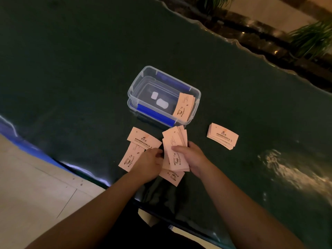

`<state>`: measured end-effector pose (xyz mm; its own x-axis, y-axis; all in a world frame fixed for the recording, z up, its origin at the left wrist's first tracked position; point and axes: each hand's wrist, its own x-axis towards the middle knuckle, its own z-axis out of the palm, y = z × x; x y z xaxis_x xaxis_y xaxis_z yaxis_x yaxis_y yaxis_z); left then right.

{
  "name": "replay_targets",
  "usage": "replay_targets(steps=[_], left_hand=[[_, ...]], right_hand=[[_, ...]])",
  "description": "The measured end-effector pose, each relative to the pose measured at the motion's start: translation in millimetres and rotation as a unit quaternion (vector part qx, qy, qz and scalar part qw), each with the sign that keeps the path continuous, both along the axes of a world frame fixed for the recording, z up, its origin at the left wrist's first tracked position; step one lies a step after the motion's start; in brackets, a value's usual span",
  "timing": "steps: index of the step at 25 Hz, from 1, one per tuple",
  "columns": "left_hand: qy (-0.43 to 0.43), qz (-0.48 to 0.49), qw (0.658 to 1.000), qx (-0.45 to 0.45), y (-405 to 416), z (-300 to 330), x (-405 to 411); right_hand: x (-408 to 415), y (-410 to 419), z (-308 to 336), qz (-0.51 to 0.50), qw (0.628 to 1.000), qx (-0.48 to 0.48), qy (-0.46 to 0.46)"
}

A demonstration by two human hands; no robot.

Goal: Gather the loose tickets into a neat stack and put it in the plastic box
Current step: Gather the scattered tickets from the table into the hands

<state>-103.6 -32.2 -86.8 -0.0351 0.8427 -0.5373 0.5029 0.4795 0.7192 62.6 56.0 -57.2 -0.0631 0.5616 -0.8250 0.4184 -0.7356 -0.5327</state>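
Observation:
Pale pink tickets with a coffee-cup print lie on a dark table. My right hand grips an uneven bundle of tickets, thumb on top. My left hand touches the bundle's left edge and rests over two loose tickets. One more ticket pokes out beneath the bundle. A separate stack of tickets lies to the right. The clear plastic box with blue clips stands just beyond my hands, and a small stack of tickets leans in its right end.
The table's wavy near edge runs diagonally on the left, with pale floor tiles below it. Potted plants and a dark ledge stand past the far edge. A bright reflection shines on the tabletop at right.

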Motion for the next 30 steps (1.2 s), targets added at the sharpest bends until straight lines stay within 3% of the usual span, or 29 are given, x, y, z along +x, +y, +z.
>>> replay_targets(steps=[5, 9, 12, 23, 30], left_hand=[[0.149, -0.042, 0.988, -0.007, -22, -5, -6], [0.17, -0.039, 0.985, 0.011, -28, -9, -1], [0.158, -0.019, 0.987, 0.012, -29, -12, 1], [0.145, 0.032, 0.988, 0.042, -36, -18, 6], [0.155, 0.022, 0.984, 0.09, -28, -9, -6]], right_hand=[[16, 7, 4, 0.17, 0.985, -0.011, -0.04], [18, 2, 7, 0.29, 0.955, -0.012, -0.064], [14, -6, 8, 0.326, 0.943, 0.005, -0.067], [4, -39, -2, 0.306, 0.947, 0.054, -0.084], [14, -35, -2, 0.206, 0.977, 0.025, -0.039]])
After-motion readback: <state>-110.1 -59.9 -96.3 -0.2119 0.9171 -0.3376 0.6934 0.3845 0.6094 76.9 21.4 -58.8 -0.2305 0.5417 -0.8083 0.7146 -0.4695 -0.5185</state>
